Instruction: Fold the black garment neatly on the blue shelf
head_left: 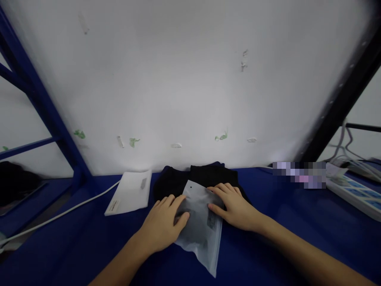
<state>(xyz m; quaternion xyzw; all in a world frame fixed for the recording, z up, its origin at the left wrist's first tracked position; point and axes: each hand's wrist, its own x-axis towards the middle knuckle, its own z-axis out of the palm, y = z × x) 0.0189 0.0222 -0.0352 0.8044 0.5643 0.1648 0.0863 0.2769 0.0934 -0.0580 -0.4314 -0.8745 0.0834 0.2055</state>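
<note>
Frosted plastic bag (200, 222) with dark contents, pressed flat under left hand (162, 224) and right hand (235, 206), black garment (196, 178) just beyond

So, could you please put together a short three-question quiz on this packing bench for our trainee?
1. True or false: both hands rest on the frosted plastic bag.
2. Which lies left of the black garment? A) a white flat packet B) a power strip C) a pair of scissors
3. Fill in: the bag lies on a ____ table top.

Key
1. True: the left hand and the right hand both press flat on the bag.
2. A: the white flat packet; the power strip is at the far right.
3. Blue: the table top.
</note>
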